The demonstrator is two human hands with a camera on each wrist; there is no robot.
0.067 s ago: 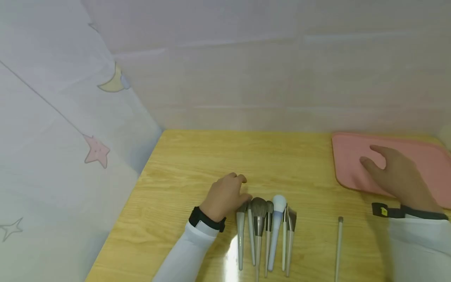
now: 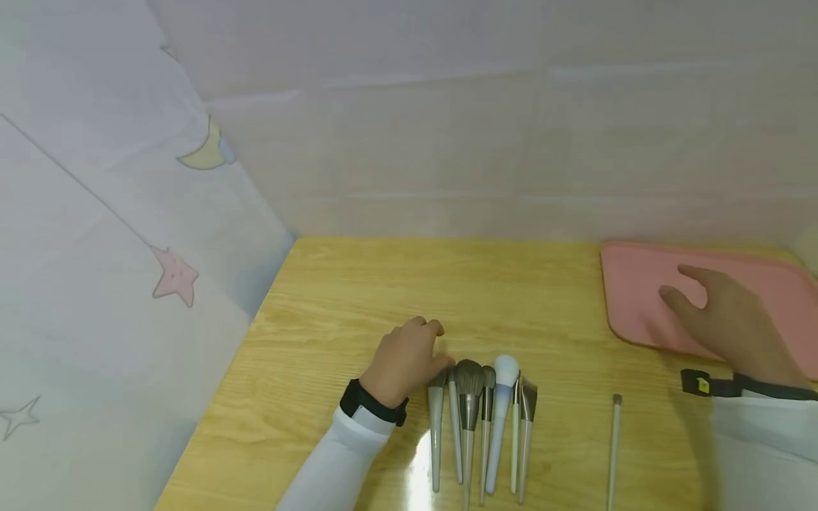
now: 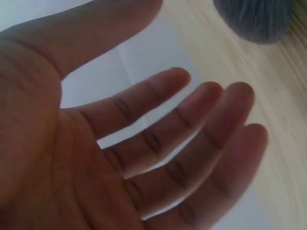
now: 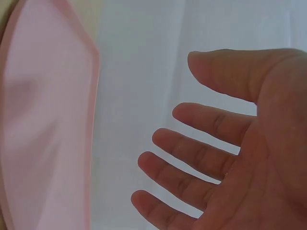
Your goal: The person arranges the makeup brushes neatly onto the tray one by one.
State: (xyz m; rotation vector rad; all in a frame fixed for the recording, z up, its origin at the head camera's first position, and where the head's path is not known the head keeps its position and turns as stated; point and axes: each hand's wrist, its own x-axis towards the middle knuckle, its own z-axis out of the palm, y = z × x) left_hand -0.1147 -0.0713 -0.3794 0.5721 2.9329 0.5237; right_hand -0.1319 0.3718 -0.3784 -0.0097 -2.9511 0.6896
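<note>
My left hand (image 2: 401,360) hovers by the upper left end of a row of makeup brushes, its fingers loosely bent and holding nothing. Nearest to it is a brush with a pale green handle (image 2: 436,440), its bristles partly hidden by the thumb. Beside that lie a large dark fluffy brush (image 2: 469,380), a white-tipped brush (image 2: 507,370), an angled brush (image 2: 528,401) and others. In the left wrist view, dark bristles (image 3: 256,19) show beyond the spread fingers. Over the pink tray (image 2: 629,284) is my right hand (image 2: 735,319), fingers apart and nothing in it.
A single slim brush (image 2: 615,447) lies apart, right of the row. The wooden table (image 2: 358,284) meets a pale cloth backdrop (image 2: 415,142) at its far edge. Another cloth with stars and a moon (image 2: 204,150) hangs on the left.
My right hand has shifted slightly to the right above the tray. The left hand has drawn a little to the left; the brushes lie as before.
</note>
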